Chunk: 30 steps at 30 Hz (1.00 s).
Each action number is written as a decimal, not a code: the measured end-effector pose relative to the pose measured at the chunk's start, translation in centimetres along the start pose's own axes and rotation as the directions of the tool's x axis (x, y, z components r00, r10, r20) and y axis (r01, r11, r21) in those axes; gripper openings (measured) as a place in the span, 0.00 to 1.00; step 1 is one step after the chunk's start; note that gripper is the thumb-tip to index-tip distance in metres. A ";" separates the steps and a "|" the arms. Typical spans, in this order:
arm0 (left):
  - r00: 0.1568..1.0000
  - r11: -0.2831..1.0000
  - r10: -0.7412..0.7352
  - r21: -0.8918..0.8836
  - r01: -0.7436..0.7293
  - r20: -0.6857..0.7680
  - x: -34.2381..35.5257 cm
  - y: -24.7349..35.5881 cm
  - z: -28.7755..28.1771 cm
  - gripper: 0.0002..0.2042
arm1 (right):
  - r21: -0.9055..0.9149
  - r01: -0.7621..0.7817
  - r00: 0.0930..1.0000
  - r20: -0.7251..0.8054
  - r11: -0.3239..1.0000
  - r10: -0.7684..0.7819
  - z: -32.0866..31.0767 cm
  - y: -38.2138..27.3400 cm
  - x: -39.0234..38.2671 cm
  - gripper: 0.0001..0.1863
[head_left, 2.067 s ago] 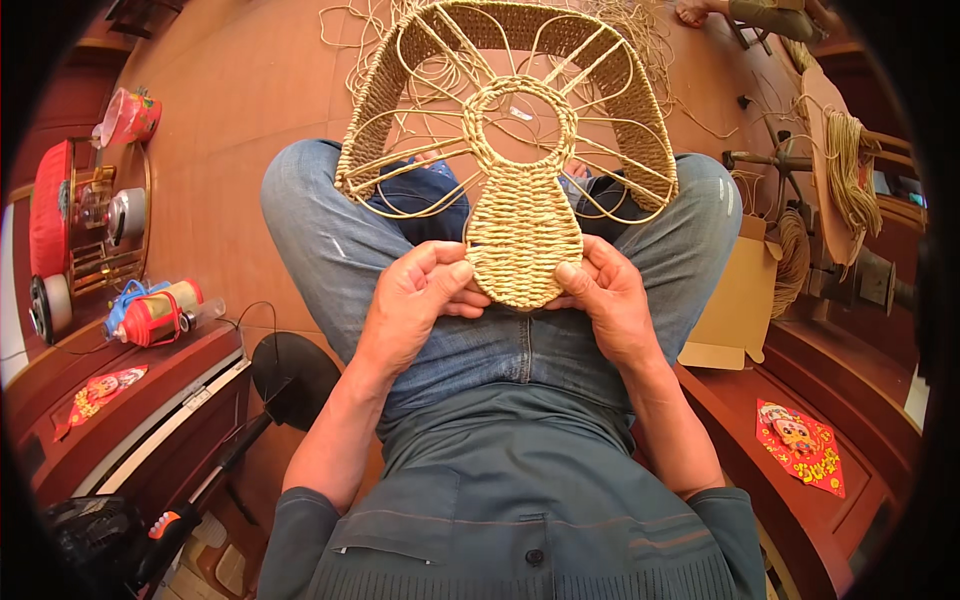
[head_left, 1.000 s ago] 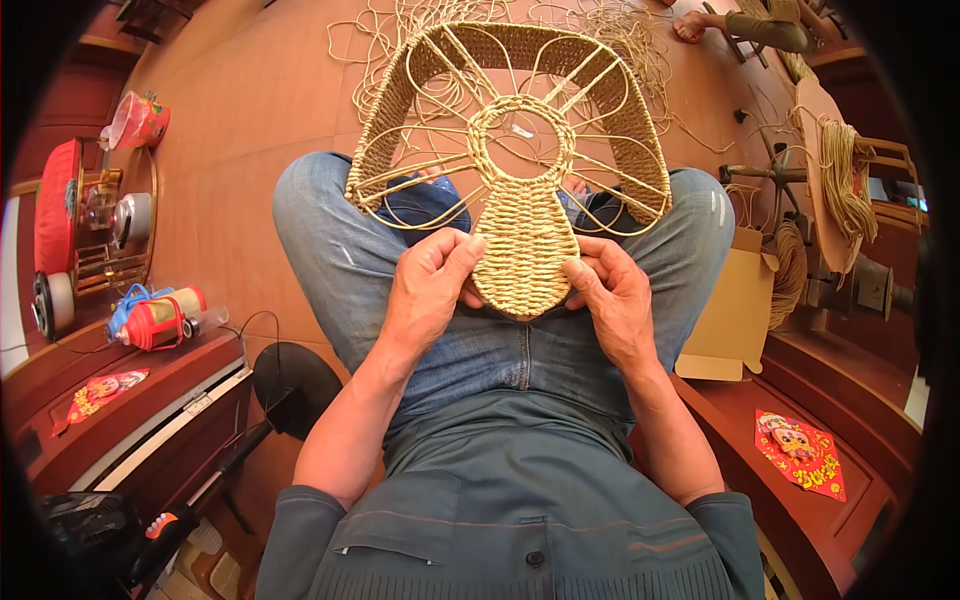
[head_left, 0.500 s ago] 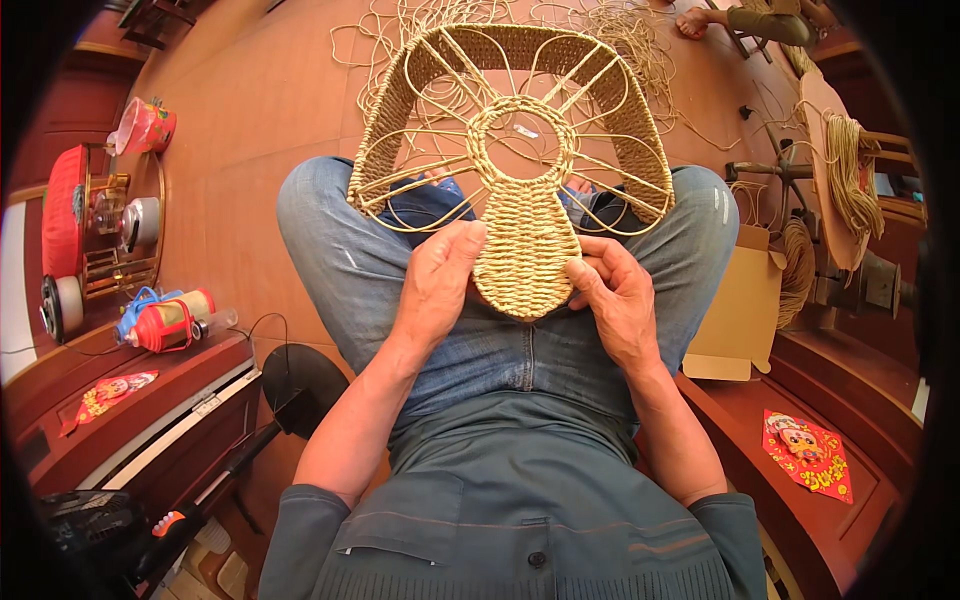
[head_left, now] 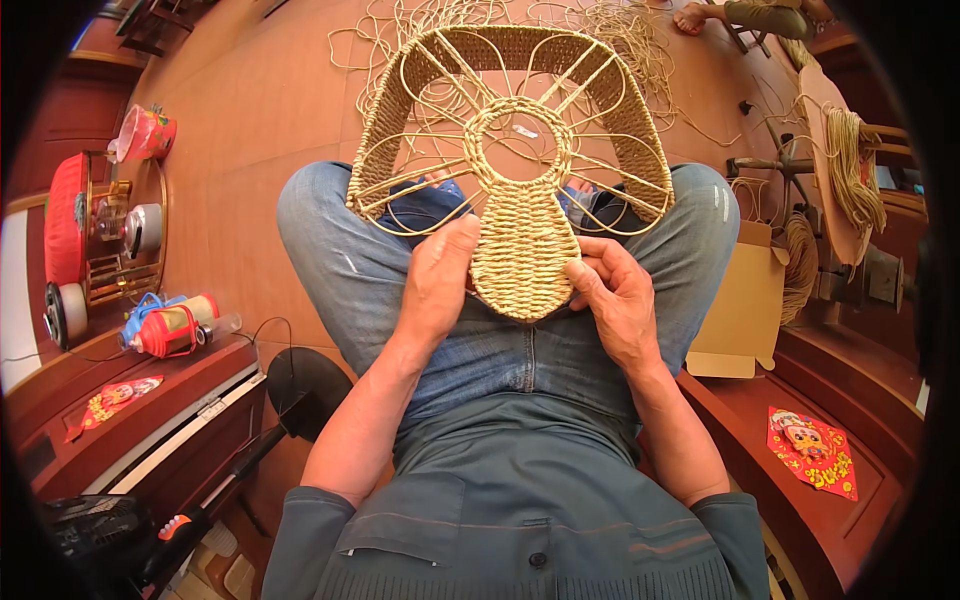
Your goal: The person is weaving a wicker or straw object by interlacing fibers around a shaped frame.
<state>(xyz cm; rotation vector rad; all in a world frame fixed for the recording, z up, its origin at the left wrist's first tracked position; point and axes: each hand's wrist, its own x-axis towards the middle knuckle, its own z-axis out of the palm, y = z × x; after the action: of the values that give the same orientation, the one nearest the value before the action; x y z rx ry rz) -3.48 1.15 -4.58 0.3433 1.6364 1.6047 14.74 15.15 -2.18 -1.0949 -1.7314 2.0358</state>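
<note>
A woven straw piece (head_left: pixel 525 250) rests over my lap, its rounded solid panel pointing toward me. Beyond the panel sits a braided ring, with cord-wrapped spokes and wire loops fanning out to a curved woven band. My left hand (head_left: pixel 440 272) grips the panel's left edge, thumb on top and fingers mostly hidden underneath. On the opposite edge, my right hand (head_left: pixel 615 295) pinches the panel between thumb and curled fingers. Both knees in blue jeans (head_left: pixel 345 250) lie under the frame's two ends.
Loose straw cord (head_left: pixel 635 50) lies tangled on the floor ahead. At right are an opened cardboard box (head_left: pixel 735 310) and a cord hank (head_left: pixel 850 170) on a board. A red thermos (head_left: pixel 170 328) lies at left. Another person's foot (head_left: pixel 690 18) shows at far right.
Hardly anything differs. The view has shifted very slightly, while both hands keep their hold on the woven panel.
</note>
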 end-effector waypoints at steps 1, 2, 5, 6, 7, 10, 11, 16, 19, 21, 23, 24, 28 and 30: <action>0.982 0.949 0.184 0.251 -0.191 0.049 0.2 -0.2 0.0 0.21 | -0.003 -0.003 1.000 -0.003 1.000 0.003 0.0 0.0 0.0 0.17; 0.981 0.896 0.193 0.408 -0.174 -0.004 -0.2 -0.5 0.3 0.20 | -0.004 -0.004 1.000 -0.002 1.000 0.004 0.1 0.0 0.0 0.17; 0.941 0.740 0.338 0.613 -0.277 0.017 -0.4 -0.6 0.1 0.21 | -0.021 -0.007 1.000 -0.004 1.000 0.007 0.1 0.0 0.1 0.17; 0.951 0.790 0.309 0.556 -0.259 0.003 -0.5 -0.5 0.0 0.22 | -0.007 -0.002 1.000 0.002 1.000 0.002 0.1 0.0 0.1 0.17; 0.974 0.884 0.226 0.425 -0.198 -0.018 -0.7 -0.3 -0.2 0.22 | 0.009 0.001 1.000 0.007 1.000 -0.001 0.1 0.0 0.0 0.17; 0.997 0.999 -0.042 -0.030 0.040 -0.064 -1.6 0.4 -0.8 0.27 | -0.011 -0.007 1.000 0.004 1.000 0.008 0.0 0.0 0.1 0.17; 0.998 0.994 -0.069 -0.087 0.069 -0.003 -2.0 0.6 -1.0 0.28 | -0.003 0.000 1.000 0.010 1.000 0.000 -0.1 0.0 0.1 0.17; 0.997 0.989 -0.033 0.147 0.023 0.071 -3.3 0.2 -0.8 0.16 | -0.006 0.007 1.000 0.003 1.000 -0.007 0.0 0.2 0.1 0.17; 0.998 0.960 0.009 0.278 -0.027 0.066 -3.4 -0.2 -0.7 0.17 | -0.024 0.016 1.000 0.001 1.000 -0.016 0.0 0.4 0.1 0.17; 0.998 0.957 0.014 0.289 -0.030 0.059 -3.3 -0.3 -0.7 0.16 | -0.030 0.013 1.000 -0.002 0.999 -0.013 0.1 0.4 0.2 0.17; 0.998 0.960 -0.002 0.280 -0.017 0.070 -3.4 -0.1 -0.8 0.17 | -0.049 -0.006 1.000 -0.007 0.999 0.006 0.1 0.1 0.1 0.17; 0.998 0.974 0.003 0.227 -0.019 0.069 -3.5 -0.1 -0.8 0.18 | -0.011 0.010 1.000 0.010 1.000 -0.010 0.3 -0.2 0.1 0.17; 1.000 0.997 -0.026 -0.072 0.025 -0.013 -4.3 0.3 -1.5 0.24 | -0.542 0.284 0.913 -0.099 0.791 -0.396 1.4 -2.3 -1.2 0.22; 0.998 0.998 0.000 -0.065 -0.004 -0.060 -4.8 0.4 -2.0 0.26 | -0.754 0.431 0.776 0.029 0.496 -0.630 1.7 -3.7 -1.1 0.24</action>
<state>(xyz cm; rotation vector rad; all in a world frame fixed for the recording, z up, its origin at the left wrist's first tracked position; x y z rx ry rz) -1.90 -3.48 -2.79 0.2651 1.6250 1.6802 13.34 14.13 1.68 -0.7498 -2.4095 0.7534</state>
